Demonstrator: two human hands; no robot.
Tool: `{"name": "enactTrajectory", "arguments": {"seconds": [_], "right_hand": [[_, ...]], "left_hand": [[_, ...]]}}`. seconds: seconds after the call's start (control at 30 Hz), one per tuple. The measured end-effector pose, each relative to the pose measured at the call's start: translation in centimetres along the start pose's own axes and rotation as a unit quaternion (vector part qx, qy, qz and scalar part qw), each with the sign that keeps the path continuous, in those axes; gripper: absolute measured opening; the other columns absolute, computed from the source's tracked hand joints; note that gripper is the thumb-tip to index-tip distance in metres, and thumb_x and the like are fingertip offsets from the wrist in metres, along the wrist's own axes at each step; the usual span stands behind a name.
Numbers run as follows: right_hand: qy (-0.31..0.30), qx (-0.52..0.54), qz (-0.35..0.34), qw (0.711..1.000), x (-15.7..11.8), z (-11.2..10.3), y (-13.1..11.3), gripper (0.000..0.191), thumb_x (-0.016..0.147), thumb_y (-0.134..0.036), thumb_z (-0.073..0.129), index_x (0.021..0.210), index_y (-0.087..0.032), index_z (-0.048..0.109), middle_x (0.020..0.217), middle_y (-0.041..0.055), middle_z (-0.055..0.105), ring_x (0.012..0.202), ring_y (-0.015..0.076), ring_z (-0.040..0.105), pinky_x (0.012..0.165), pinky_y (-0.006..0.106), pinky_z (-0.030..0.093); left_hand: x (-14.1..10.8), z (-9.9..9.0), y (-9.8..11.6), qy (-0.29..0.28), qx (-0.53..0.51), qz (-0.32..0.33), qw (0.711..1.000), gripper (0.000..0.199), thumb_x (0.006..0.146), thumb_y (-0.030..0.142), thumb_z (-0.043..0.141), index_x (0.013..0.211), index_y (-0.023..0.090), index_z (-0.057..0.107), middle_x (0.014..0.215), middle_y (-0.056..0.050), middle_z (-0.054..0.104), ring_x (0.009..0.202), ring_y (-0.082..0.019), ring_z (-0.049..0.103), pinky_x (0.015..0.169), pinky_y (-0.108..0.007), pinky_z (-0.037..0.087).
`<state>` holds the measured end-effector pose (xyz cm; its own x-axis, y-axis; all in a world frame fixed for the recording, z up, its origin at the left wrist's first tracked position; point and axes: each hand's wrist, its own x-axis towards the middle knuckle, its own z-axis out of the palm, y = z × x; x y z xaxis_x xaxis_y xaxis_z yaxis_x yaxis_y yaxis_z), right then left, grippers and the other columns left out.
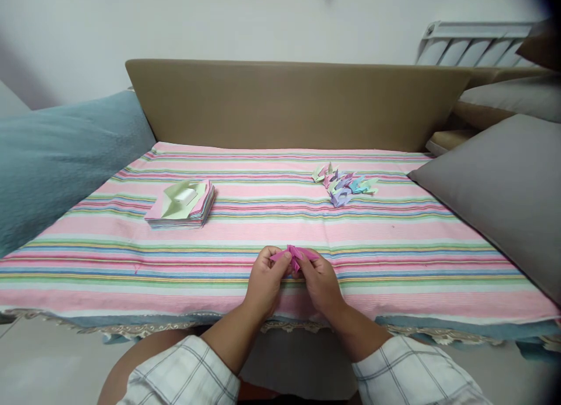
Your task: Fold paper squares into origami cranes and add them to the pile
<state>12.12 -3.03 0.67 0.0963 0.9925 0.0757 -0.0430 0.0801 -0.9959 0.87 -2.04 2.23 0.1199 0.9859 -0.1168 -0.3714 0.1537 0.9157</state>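
Observation:
A small folded piece of magenta paper (293, 254) is held between both hands over the front part of the striped cloth. My left hand (266, 277) pinches its left side, thumb on top. On its right side, my right hand (321, 281) grips it the same way. Pointed flaps of the paper stick out to both sides, and the fingers hide part of it. Farther back on the right lies a cluster of several folded paper pieces (344, 186) in green, pink, purple and blue. At the left stands a stack of coloured paper sheets (180, 205) with a small white block (186, 196) on top.
The striped cloth (263, 229) covers the seat, with a lace edge at the front. A brown backrest (289, 104) rises behind it. A blue cushion (70, 159) is at the left, and grey pillows (504, 189) lean at the right.

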Motion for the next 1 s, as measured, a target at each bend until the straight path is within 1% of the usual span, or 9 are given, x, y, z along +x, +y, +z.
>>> {"name": "enactTrajectory", "arguments": {"seconds": [0.1, 0.23, 0.33, 0.43, 0.57, 0.7, 0.83, 0.9, 1.0], "right_hand": [[0.009, -0.013, -0.018, 1.000, -0.10, 0.11, -0.11, 0.029, 0.081, -0.047, 0.053, 0.082, -0.021, 0.064, 0.065, -0.0004, 0.055, 0.062, 0.0153, 0.048, 0.061, 0.027, 0.040], [0.017, 0.012, -0.002, 1.000, -0.11, 0.24, 0.24, 0.030, 0.080, -0.048, 0.054, 0.068, -0.021, 0.059, 0.059, -0.0018, 0.051, 0.058, 0.0143, 0.045, 0.058, 0.027, 0.039], [0.009, 0.044, 0.036, 0.998, -0.14, 0.34, 0.67, 0.033, 0.079, -0.050, 0.054, 0.063, -0.021, 0.055, 0.054, -0.0028, 0.048, 0.054, 0.0134, 0.044, 0.053, 0.026, 0.037], [-0.007, 0.062, 0.047, 0.997, -0.20, 0.38, 0.86, 0.036, 0.080, -0.053, 0.052, 0.063, -0.021, 0.051, 0.053, -0.0037, 0.045, 0.051, 0.0122, 0.041, 0.050, 0.026, 0.034], [-0.027, 0.026, 0.043, 0.998, -0.20, 0.27, 0.52, 0.041, 0.084, -0.052, 0.045, 0.057, -0.021, 0.044, 0.050, -0.0040, 0.041, 0.049, 0.0119, 0.038, 0.051, 0.026, 0.033], [-0.012, -0.054, -0.019, 0.998, -0.15, 0.17, 0.02, 0.034, 0.088, -0.045, 0.041, 0.063, -0.022, 0.045, 0.056, -0.0038, 0.043, 0.055, 0.0129, 0.041, 0.057, 0.027, 0.034], [-0.016, -0.112, -0.098, 0.989, -0.17, 0.17, -0.04, 0.033, 0.091, -0.040, 0.039, 0.064, -0.021, 0.045, 0.063, -0.0026, 0.045, 0.062, 0.0131, 0.044, 0.062, 0.026, 0.034], [-0.013, -0.114, -0.106, 0.988, -0.19, 0.20, 0.09, 0.034, 0.091, -0.040, 0.039, 0.064, -0.021, 0.045, 0.063, -0.0027, 0.045, 0.062, 0.0129, 0.044, 0.062, 0.026, 0.034], [-0.016, -0.069, -0.086, 0.994, -0.19, 0.27, 0.32, 0.033, 0.090, -0.042, 0.040, 0.065, -0.021, 0.046, 0.064, -0.0031, 0.046, 0.062, 0.0128, 0.045, 0.062, 0.026, 0.036]], "left_hand": [[-0.11, 0.03, 0.13, -0.021, 0.081, 0.023, 0.996, 0.035, 0.071, 0.047, 0.065, 0.069, 0.019, 0.045, 0.058, 0.005, 0.053, 0.056, -0.010, 0.051, 0.059, -0.023, 0.042], [-0.20, -0.04, 0.38, -0.029, 0.162, 0.061, 0.985, 0.035, 0.078, 0.052, 0.055, 0.068, 0.020, 0.047, 0.058, 0.005, 0.049, 0.057, -0.011, 0.049, 0.057, -0.024, 0.040], [-0.14, -0.18, 0.43, -0.030, 0.186, 0.076, 0.979, 0.033, 0.080, 0.051, 0.052, 0.067, 0.020, 0.048, 0.059, 0.005, 0.048, 0.057, -0.012, 0.048, 0.057, -0.024, 0.040], [-0.10, -0.25, 0.48, -0.045, 0.209, 0.089, 0.973, 0.031, 0.082, 0.048, 0.051, 0.067, 0.020, 0.049, 0.061, 0.004, 0.050, 0.060, -0.013, 0.049, 0.060, -0.025, 0.040], [-0.14, -0.29, 0.35, -0.064, 0.205, 0.088, 0.973, 0.031, 0.083, 0.046, 0.050, 0.067, 0.020, 0.050, 0.064, 0.002, 0.052, 0.065, -0.014, 0.050, 0.066, -0.026, 0.041], [-0.11, -0.40, -0.10, -0.042, 0.195, 0.069, 0.977, 0.034, 0.083, 0.050, 0.049, 0.067, 0.019, 0.048, 0.064, 0.003, 0.049, 0.064, -0.013, 0.046, 0.065, -0.026, 0.039], [0.05, -0.30, -0.33, -0.042, 0.269, 0.111, 0.956, 0.040, 0.086, 0.051, 0.042, 0.061, 0.020, 0.045, 0.062, 0.002, 0.046, 0.064, -0.014, 0.045, 0.065, -0.027, 0.036], [0.14, -0.23, -0.32, -0.045, 0.299, 0.139, 0.943, 0.041, 0.088, 0.049, 0.037, 0.060, 0.020, 0.045, 0.062, 0.001, 0.047, 0.066, -0.015, 0.046, 0.066, -0.028, 0.037], [0.22, -0.20, -0.30, -0.046, 0.327, 0.167, 0.929, 0.040, 0.090, 0.044, 0.034, 0.059, 0.020, 0.044, 0.062, 0.001, 0.046, 0.067, -0.016, 0.046, 0.067, -0.028, 0.037]]}}
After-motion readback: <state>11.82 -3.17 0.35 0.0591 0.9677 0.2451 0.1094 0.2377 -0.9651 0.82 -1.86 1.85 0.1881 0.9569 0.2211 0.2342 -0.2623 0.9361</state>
